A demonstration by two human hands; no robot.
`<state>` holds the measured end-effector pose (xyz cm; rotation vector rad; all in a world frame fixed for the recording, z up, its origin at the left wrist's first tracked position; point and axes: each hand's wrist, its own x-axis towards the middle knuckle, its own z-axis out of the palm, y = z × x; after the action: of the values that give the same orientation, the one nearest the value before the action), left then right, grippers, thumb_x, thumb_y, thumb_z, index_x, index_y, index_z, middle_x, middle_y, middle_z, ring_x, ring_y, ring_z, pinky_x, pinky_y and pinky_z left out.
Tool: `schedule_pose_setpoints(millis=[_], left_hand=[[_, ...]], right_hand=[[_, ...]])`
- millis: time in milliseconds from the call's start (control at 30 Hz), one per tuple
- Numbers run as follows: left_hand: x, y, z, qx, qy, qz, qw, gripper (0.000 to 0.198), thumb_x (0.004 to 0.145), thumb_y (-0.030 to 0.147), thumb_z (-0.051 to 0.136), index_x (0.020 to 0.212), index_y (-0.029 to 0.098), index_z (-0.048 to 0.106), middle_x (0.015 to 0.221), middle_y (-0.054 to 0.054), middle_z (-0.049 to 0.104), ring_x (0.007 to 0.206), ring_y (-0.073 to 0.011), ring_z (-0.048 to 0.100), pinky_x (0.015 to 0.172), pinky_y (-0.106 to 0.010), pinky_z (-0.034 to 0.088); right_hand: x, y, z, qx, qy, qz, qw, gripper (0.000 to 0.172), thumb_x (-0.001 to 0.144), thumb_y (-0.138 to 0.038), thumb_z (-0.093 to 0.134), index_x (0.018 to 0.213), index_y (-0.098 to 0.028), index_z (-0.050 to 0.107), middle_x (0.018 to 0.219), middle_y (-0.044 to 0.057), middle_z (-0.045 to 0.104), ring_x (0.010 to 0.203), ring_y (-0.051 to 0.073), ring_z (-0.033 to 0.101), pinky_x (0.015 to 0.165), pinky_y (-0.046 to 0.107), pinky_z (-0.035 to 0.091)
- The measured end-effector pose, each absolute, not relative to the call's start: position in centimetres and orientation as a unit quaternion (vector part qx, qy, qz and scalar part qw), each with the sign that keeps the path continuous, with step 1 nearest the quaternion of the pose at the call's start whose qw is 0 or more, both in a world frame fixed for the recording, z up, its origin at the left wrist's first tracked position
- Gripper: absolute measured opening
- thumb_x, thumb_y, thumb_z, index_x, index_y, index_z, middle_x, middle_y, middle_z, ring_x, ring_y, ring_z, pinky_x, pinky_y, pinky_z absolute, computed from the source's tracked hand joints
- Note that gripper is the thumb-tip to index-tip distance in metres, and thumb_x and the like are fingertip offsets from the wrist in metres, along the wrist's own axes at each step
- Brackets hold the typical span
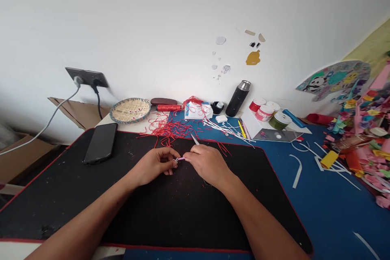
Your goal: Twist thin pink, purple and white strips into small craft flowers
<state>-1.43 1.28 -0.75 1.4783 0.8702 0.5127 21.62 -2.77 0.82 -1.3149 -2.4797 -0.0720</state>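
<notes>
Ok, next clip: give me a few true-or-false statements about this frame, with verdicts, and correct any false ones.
1. The left hand and right hand pinch a small pink piece above a black desk mat. True.
2. A black smartphone lies on the mat, left of the hands. True.
3. A woven basket sits on the mat. False: it sits on a white desk behind the mat.
4. The red threads form a neat coil. False: they lie in a loose tangle along the mat's far edge.
</notes>
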Motion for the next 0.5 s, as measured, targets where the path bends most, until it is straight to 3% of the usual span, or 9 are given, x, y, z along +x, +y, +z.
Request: schedule_pose_setpoints(millis=[500], left_hand=[[-1.13, 1.32, -0.14, 0.584, 0.383, 0.244, 0.673, 0.035, 0.075, 0.04, 0.083, 0.099, 0.017, 0.073, 0.08, -0.004, 0.076, 0.063, -0.0164, 0.067, 0.063, -0.03, 0.055]], right_hand=[[21.92, -2.83, 1.02, -0.464, -0.864, 0.01, 0.198, 0.024, 0.107, -0.029, 0.053, 0.105, -0.024, 0.077, 0.087, 0.004, 0.068, 0.082, 0.018, 0.062, 0.072, 0.03, 0.039]])
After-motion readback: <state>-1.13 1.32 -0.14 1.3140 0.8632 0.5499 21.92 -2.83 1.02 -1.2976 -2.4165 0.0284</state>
